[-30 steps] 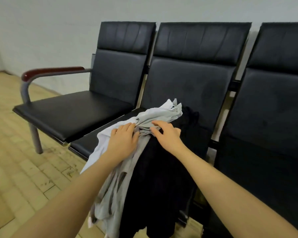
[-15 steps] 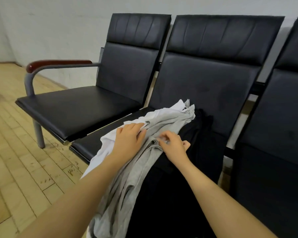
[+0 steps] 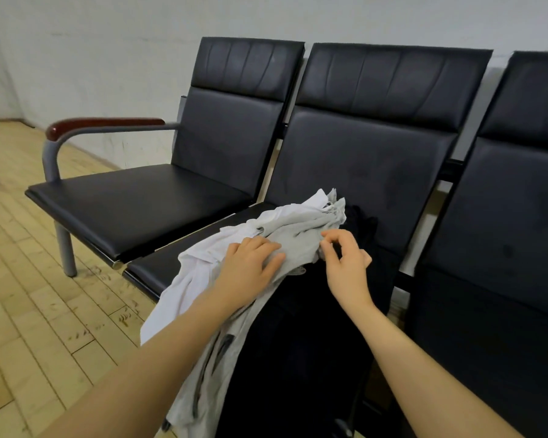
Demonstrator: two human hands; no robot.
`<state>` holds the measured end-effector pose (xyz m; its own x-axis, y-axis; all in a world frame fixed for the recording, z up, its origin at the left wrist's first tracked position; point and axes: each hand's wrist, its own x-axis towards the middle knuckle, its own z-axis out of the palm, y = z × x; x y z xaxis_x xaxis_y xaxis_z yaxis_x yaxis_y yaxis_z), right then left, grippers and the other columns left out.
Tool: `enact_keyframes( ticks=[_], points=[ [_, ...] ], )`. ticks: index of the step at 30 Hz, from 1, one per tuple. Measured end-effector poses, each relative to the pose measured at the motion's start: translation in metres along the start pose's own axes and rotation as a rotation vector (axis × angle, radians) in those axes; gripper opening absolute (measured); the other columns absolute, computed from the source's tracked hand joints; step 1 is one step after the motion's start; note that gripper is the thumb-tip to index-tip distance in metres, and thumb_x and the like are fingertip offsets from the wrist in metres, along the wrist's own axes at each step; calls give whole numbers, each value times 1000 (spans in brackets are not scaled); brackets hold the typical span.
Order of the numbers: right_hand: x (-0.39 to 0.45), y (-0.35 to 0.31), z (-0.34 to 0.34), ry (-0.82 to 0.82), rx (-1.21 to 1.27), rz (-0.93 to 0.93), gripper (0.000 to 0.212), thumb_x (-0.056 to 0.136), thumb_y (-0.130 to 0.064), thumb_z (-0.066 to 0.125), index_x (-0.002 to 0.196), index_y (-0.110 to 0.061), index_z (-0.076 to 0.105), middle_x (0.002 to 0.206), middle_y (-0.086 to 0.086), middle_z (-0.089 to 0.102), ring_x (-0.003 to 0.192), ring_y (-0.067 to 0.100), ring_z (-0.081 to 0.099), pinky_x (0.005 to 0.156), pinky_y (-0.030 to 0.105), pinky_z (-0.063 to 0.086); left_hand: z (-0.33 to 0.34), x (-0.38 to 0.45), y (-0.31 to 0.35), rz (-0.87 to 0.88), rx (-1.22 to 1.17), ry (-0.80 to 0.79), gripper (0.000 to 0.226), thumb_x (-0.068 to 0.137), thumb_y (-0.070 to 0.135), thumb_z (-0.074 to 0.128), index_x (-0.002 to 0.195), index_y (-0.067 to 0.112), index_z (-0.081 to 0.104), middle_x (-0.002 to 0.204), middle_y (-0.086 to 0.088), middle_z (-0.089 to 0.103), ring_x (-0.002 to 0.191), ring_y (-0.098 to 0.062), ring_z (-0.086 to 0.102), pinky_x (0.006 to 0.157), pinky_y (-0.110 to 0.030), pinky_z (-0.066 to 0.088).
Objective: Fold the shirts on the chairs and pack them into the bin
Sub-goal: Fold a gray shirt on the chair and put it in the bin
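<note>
Since half a second ago the right hand [image 3: 345, 263] has lifted its fingers off the cloth; they were pressed into the grey folds, and now thumb and forefinger meet in a pinch at the edge of the grey shirt [image 3: 301, 235], the other fingers curled above it. How much cloth sits in that pinch I cannot tell. The left hand [image 3: 250, 263] has hardly shifted: it lies palm down on the grey shirt, fingers fairly straight and spread a little, pressing the fabric. The grey shirt is bunched across the front of the middle seat [image 3: 159, 263] and trails over the edge toward the floor [image 3: 45, 311]. A white shirt [image 3: 187, 279] lies just beside it on the left, partly under it, also hanging over the seat's edge. A black shirt [image 3: 298, 358] lies to the right, under the grey one's edge and below the right hand, draping down off the seat. The left seat [image 3: 133, 203] stands alongside, with a wood-topped armrest [image 3: 105, 124] at its far end. A third chair [image 3: 503, 216] stands to the right, and a pale wall [image 3: 108, 58] runs behind the row.
</note>
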<state>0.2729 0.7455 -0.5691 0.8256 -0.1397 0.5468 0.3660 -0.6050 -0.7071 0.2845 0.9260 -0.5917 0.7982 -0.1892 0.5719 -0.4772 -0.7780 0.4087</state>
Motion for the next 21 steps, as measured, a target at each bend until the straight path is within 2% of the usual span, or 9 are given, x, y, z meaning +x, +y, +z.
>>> enact_keyframes(
  ticks=[3, 4, 6, 8, 11, 14, 16, 18, 21],
  points=[
    [-2, 0, -17, -2, 24, -8, 18, 98, -14, 48, 90, -29, 55, 84, -14, 61, 98, 28, 49, 81, -4, 16, 1, -2, 14, 18, -55, -37, 46, 92, 50, 39, 119, 21, 63, 114, 7, 63, 109, -13, 54, 95, -30, 33],
    [-3, 2, -23, -12, 27, -22, 19, 98, -14, 48, 88, -30, 54, 78, -12, 59, 96, 29, 49, 83, -1, 20, 2, -2, 17, 22, -94, -11, 41, 93, 45, 46, 117, 18, 65, 110, 5, 65, 104, -14, 57, 95, -33, 38],
    [-6, 9, -34, -44, 39, -34, 23, 98, -14, 47, 81, -30, 49, 73, -10, 53, 90, 31, 50, 81, 15, 32, 5, -4, 21, 22, -137, 12, 34, 93, 40, 53, 112, 17, 68, 99, 4, 68, 91, -13, 59, 90, -34, 44],
    [-13, 15, -44, -82, 47, -10, 25, 98, -13, 46, 79, -28, 44, 70, -8, 46, 81, 24, 45, 70, 24, 34, 11, -7, 22, 36, -111, -46, 30, 93, 39, 51, 103, 18, 71, 92, 4, 68, 87, -14, 60, 88, -34, 44],
    [-25, 17, -57, -143, 9, -14, 22, 98, -10, 44, 79, -21, 43, 66, -5, 39, 69, 14, 37, 62, 20, 30, 17, -16, 28, 54, -40, -118, 36, 94, 43, 43, 93, 19, 71, 89, 3, 65, 90, -20, 59, 84, -32, 39],
    [-33, 9, -72, -156, -11, -23, 18, 99, -9, 41, 82, -12, 42, 64, -1, 37, 60, 8, 32, 54, 20, 30, 11, -26, 35, 56, -29, -66, 57, 87, 59, 26, 104, 22, 67, 96, 6, 60, 94, -14, 52, 85, -29, 37],
    [-36, 4, -84, -173, -35, -9, 16, 100, -10, 38, 85, -10, 41, 66, 0, 37, 62, 9, 31, 55, 21, 30, 4, -34, 38, 70, 13, -99, 61, 84, 64, 25, 112, 26, 64, 102, 8, 58, 97, -11, 49, 88, -29, 36],
    [-40, 0, -93, -238, -89, 23, 15, 101, -11, 35, 87, -10, 40, 70, 0, 37, 70, 11, 32, 62, 26, 32, 0, -43, 38, 72, 47, -125, 62, 84, 63, 24, 114, 26, 64, 101, 6, 59, 98, -13, 51, 88, -29, 34],
    [-52, -1, -102, -387, -222, 46, 16, 101, -18, 34, 86, -21, 36, 80, -1, 40, 80, 16, 33, 69, 29, 30, 1, -52, 39, 106, 78, -80, 50, 89, 47, 29, 102, 21, 70, 87, 1, 65, 86, -24, 63, 78, -34, 40]
  ],
)
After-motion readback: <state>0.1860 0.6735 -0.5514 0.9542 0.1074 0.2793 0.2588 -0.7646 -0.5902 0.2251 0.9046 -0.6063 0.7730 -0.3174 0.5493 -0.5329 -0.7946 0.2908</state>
